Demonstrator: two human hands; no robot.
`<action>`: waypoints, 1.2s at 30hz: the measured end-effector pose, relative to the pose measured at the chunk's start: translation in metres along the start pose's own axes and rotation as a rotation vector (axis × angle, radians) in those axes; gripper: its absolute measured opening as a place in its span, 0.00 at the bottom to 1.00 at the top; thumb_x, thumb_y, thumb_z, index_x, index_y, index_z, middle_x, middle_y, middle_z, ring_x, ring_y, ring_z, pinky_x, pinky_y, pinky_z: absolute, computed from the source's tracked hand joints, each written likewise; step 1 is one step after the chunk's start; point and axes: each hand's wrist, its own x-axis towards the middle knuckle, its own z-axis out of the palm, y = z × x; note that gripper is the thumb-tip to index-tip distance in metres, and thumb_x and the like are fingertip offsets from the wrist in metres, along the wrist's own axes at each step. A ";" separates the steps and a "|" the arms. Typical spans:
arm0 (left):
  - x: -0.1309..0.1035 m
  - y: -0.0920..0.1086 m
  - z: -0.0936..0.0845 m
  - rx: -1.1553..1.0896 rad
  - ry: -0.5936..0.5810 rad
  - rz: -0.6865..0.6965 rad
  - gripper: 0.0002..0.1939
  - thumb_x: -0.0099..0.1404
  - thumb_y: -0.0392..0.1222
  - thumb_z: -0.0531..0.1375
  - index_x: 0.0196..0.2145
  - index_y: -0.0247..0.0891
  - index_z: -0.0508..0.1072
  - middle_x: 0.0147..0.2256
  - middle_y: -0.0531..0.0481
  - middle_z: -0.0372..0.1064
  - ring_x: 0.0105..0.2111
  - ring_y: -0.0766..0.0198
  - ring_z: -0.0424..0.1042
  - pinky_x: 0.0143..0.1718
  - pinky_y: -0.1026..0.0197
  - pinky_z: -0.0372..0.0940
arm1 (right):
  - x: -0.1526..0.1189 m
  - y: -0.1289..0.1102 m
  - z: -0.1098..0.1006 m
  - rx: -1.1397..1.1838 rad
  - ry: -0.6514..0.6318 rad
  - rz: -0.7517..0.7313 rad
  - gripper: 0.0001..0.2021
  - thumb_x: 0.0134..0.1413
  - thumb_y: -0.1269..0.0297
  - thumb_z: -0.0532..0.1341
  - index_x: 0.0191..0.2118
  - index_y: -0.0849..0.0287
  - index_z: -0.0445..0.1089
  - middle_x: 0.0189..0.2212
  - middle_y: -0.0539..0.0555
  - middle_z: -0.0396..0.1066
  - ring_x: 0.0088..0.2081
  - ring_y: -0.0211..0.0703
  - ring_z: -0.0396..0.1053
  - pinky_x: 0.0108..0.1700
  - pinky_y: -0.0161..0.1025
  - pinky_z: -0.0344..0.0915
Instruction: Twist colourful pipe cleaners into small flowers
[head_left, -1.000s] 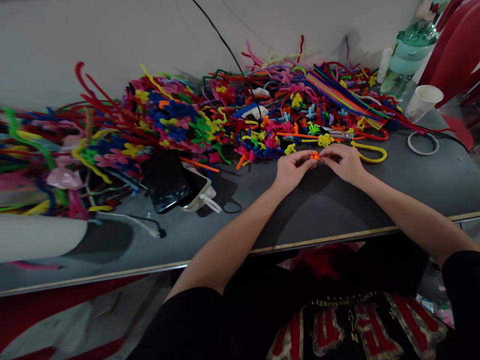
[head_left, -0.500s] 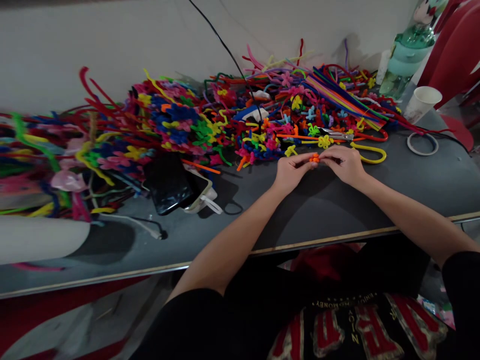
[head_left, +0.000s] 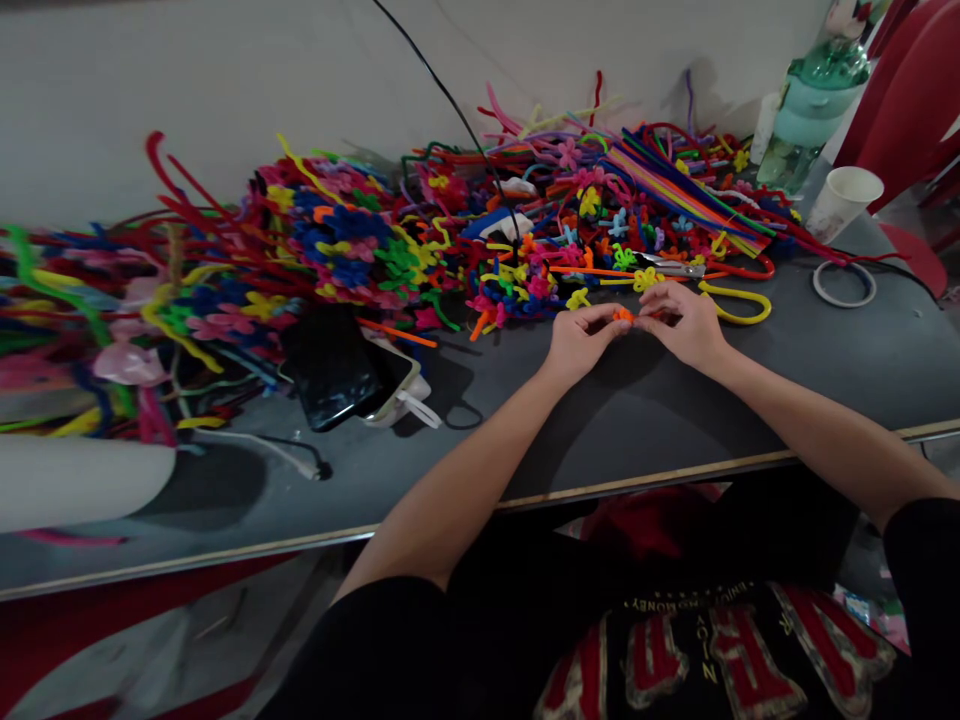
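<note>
Between my two hands is a small bent orange pipe cleaner (head_left: 622, 315), mostly covered by fingertips. My left hand (head_left: 581, 345) pinches it from the left, thumb against forefinger. From the other side my right hand (head_left: 686, 322) has its thumb and fingers closed on its right end; that contact is partly hidden. Just beyond the hands lie scissors (head_left: 735, 290) with one red and one yellow wrapped handle, blades pointing left. Yellow pipe-cleaner flowers (head_left: 646, 280) and a straight orange pipe cleaner (head_left: 592, 271) rest beside the blades.
A long heap of coloured pipe cleaners and flowers (head_left: 360, 240) runs along the wall. Left of my hands lie a black phone (head_left: 334, 370) and a white cable (head_left: 277, 450). To the right stand a paper cup (head_left: 844, 203), a green bottle (head_left: 810, 120) and a tape roll (head_left: 844, 285).
The orange piece has turned slightly and shifted a little left between my fingers. My right fingers have lifted and spread a bit. The whole view has drifted slightly.
</note>
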 end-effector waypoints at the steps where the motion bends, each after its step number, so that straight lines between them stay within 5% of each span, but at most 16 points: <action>1: 0.000 0.000 -0.001 0.017 0.001 0.008 0.11 0.54 0.50 0.67 0.29 0.39 0.80 0.25 0.52 0.74 0.27 0.64 0.71 0.35 0.59 0.68 | 0.000 0.000 0.000 0.006 -0.002 0.008 0.14 0.51 0.55 0.69 0.39 0.59 0.72 0.30 0.53 0.78 0.27 0.37 0.72 0.35 0.38 0.70; 15: -0.002 -0.002 -0.002 0.107 0.063 0.113 0.07 0.56 0.47 0.69 0.29 0.41 0.83 0.31 0.50 0.80 0.34 0.59 0.78 0.41 0.56 0.72 | 0.002 0.006 0.003 0.063 -0.040 0.076 0.18 0.47 0.51 0.71 0.38 0.60 0.76 0.30 0.55 0.79 0.29 0.40 0.74 0.32 0.38 0.71; 22: -0.003 -0.008 0.003 -0.052 0.124 0.036 0.21 0.51 0.45 0.73 0.44 0.44 0.82 0.37 0.50 0.81 0.38 0.57 0.79 0.46 0.51 0.73 | 0.002 0.005 0.003 0.078 -0.009 0.001 0.15 0.53 0.59 0.67 0.47 0.57 0.76 0.36 0.54 0.80 0.36 0.42 0.77 0.40 0.40 0.74; 26: -0.003 -0.007 0.004 -0.052 0.124 0.041 0.21 0.50 0.47 0.74 0.43 0.43 0.82 0.36 0.49 0.81 0.36 0.58 0.78 0.45 0.52 0.73 | 0.003 0.001 0.000 0.051 0.034 -0.034 0.14 0.53 0.64 0.66 0.46 0.58 0.77 0.36 0.54 0.80 0.38 0.42 0.77 0.39 0.39 0.73; 36: -0.006 0.001 0.006 0.029 0.103 0.098 0.17 0.55 0.52 0.70 0.39 0.41 0.83 0.37 0.47 0.81 0.34 0.61 0.78 0.38 0.60 0.71 | 0.003 -0.003 -0.003 -0.075 -0.015 -0.076 0.11 0.49 0.70 0.65 0.41 0.58 0.77 0.34 0.53 0.79 0.27 0.36 0.70 0.31 0.36 0.67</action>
